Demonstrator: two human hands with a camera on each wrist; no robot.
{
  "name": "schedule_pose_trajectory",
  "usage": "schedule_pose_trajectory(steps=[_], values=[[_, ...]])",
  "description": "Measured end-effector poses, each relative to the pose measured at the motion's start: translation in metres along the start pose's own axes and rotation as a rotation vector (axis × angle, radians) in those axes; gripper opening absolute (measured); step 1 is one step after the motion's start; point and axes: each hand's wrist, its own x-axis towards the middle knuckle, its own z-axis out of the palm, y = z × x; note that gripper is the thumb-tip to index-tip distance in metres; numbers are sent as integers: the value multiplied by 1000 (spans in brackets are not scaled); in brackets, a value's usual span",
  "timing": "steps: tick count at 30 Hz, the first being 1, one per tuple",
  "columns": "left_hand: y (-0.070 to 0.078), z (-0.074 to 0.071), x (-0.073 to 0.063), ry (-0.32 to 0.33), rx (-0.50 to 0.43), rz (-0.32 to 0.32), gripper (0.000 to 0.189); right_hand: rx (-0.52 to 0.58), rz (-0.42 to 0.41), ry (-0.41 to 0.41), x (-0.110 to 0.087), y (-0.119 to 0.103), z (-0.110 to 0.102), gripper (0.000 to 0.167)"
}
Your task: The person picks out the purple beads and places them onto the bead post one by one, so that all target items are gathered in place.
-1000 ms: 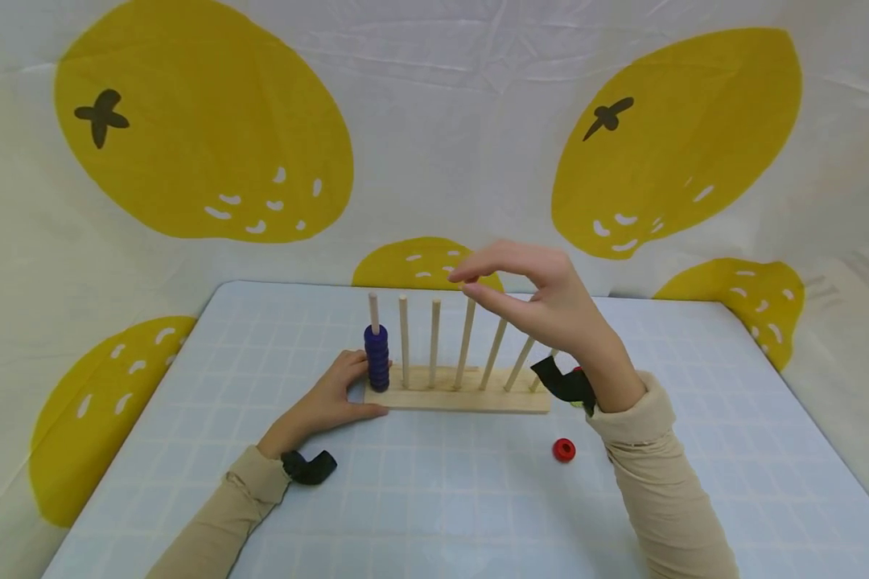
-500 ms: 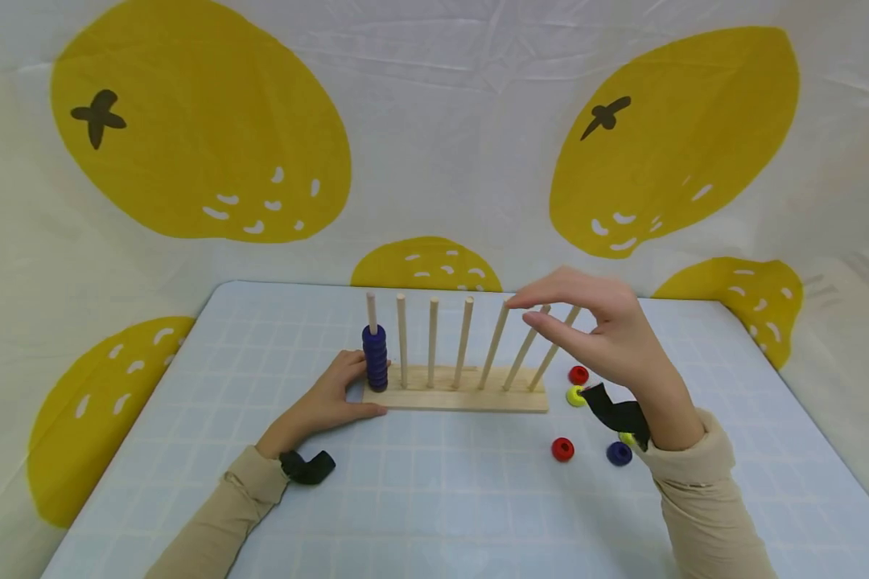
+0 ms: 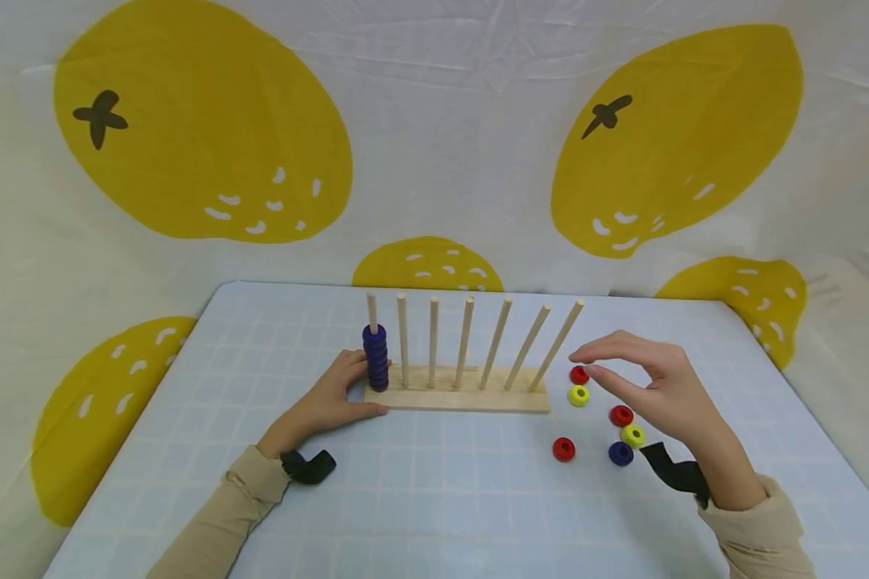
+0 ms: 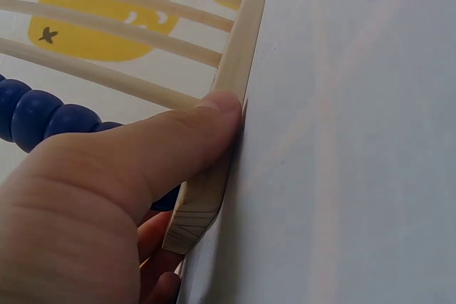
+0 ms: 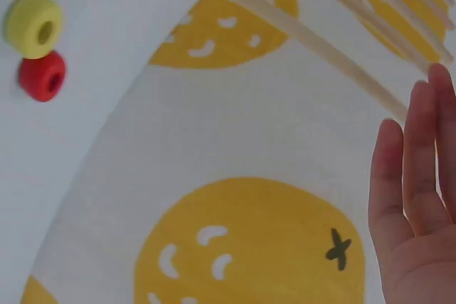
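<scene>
A wooden peg rack (image 3: 471,400) stands on the table with several upright rods along its base. Dark blue beads (image 3: 376,358) are stacked on its leftmost rod; the other rods are bare. My left hand (image 3: 331,396) grips the left end of the base, the thumb (image 4: 192,133) on its front edge and other fingers behind. To the right of the rack, my right hand (image 3: 659,382) hovers over loose beads, thumb and index finger apart with nothing between them. A red bead (image 3: 579,375) and a yellow bead (image 3: 578,395) lie just below its fingertips.
Near the right wrist lie another red bead (image 3: 621,415), a yellow bead (image 3: 633,436) and a blue bead (image 3: 620,453). One more red bead (image 3: 563,449) sits apart, in front of the rack. Behind the table (image 3: 434,498) hangs a lemon-print cloth (image 3: 449,145).
My right hand has moved right and down, from above the middle rods to over the loose beads, uncovering them. The left hand and the rack stay where they were.
</scene>
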Motion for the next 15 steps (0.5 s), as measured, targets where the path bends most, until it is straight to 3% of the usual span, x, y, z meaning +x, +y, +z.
schedule_pose_trajectory(steps=[4, 10, 15], values=[[0, -1, 0, 4, -4, 0, 68, -57, 131, -23, -26, 10, -1, 41], [-1, 0, 0, 1, -4, -1, 69, -122, 257, -40, -60, 26, -4, 36], [-1, -1, 0, 6, -6, -7, 69, -196, 340, -187, -81, 36, -7, 36]])
